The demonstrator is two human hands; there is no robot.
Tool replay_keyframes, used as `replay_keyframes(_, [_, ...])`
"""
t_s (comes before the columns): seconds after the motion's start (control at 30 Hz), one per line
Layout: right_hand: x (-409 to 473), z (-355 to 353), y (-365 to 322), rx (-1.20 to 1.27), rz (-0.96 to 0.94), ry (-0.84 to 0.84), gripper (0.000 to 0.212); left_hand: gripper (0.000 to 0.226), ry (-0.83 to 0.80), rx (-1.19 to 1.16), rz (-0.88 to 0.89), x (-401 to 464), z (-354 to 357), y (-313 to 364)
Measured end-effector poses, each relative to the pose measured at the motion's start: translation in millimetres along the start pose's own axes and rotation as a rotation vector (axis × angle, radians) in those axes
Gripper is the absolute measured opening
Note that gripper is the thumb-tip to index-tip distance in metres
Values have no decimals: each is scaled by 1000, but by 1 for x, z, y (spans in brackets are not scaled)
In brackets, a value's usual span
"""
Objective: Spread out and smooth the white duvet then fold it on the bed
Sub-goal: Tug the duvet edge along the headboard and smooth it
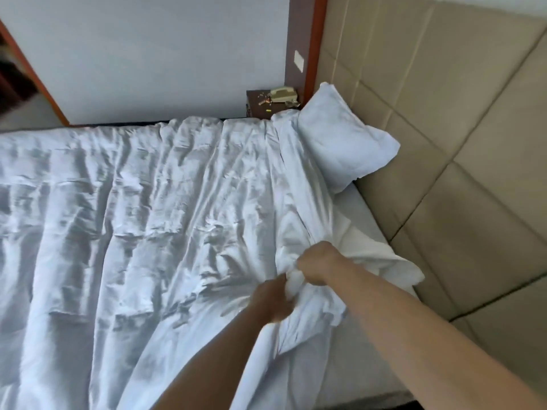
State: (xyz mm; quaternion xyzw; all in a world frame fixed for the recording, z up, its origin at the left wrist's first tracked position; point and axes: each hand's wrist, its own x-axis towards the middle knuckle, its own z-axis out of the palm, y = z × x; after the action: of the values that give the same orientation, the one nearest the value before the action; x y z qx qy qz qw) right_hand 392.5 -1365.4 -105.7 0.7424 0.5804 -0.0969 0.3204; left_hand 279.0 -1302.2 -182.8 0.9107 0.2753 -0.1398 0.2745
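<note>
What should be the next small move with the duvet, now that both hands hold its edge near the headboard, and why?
Probably pull the bunched edge toward the pillow and draw it flat. The left hand and right hand grip the white duvet close together, so the cloth gathers there. It is wrinkled all over, and bare mattress shows by the headboard.

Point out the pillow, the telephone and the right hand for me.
pillow (340, 134), head view, middle of its white face.
telephone (283, 94), head view, on its beige body.
right hand (318, 266), head view, back of the hand.
</note>
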Motion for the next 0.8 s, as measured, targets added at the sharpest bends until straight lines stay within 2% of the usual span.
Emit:
replay_keyframes(0.07, [-32, -13, 4, -7, 78, -2, 33, 42, 66, -46, 56, -18, -13, 18])
replay_keyframes(0.17, [-85, -30, 9, 45, 184, -25, 32, 32, 77, -74, 186, -47, -30, 47])
replay_keyframes(0.23, [-115, -33, 9, 162, 239, -114, 33, 27, 12, -118, 265, -65, -33, 62])
replay_keyframes(0.3, [-138, -26, 8, 272, 265, -256, 31, 32, -90, -131, 330, -80, -28, 73])
replay_keyframes(0.37, [-154, -7, 1, 330, 308, -317, 28, 38, -167, -75, 348, -93, -15, 81])
replay_keyframes(0.43, [-165, 7, -16, 292, 349, -257, 31, 42, -173, -24, 354, -102, 2, 84])
replay_keyframes(0.53, [-168, 26, -41, 132, 378, 0, 32, 42, -118, 1, 333, -110, 28, 77])
replay_keyframes(0.6, [-166, 36, -43, 131, 428, 119, 31, 43, -82, 0, 319, -115, 39, 70])
replay_keyframes(0.67, [-164, 54, -42, 276, 507, 130, 30, 46, -46, -67, 290, -115, 47, 65])
replay_keyframes(0.8, [-151, 93, -51, 560, 580, -21, 31, 37, 34, -225, 138, -103, 52, 68])
